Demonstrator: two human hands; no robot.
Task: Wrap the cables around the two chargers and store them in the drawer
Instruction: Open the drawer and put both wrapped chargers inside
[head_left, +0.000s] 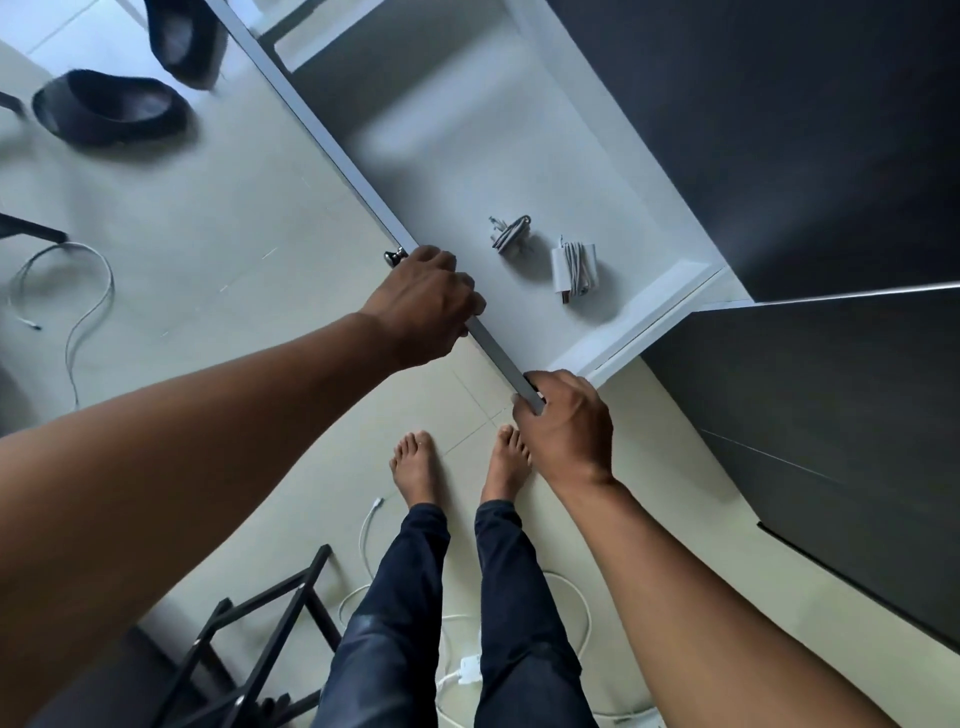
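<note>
The white drawer (467, 171) stands pulled out from a dark cabinet. Two white chargers lie inside it near the right end, each with its cable wound round it: the smaller charger (510, 235) and the larger charger (574, 267) just right of it. My left hand (426, 306) grips the drawer's front edge (332, 150) beside the metal knob (395, 255). My right hand (566, 421) holds the same front panel at its right corner, fingers curled round it.
Dark cabinet fronts (805, 156) fill the right side. On the tiled floor lie loose white cables (78, 322), a white power strip (470, 667) by my feet, two dark slippers (111, 106) and a black metal rack (249, 629).
</note>
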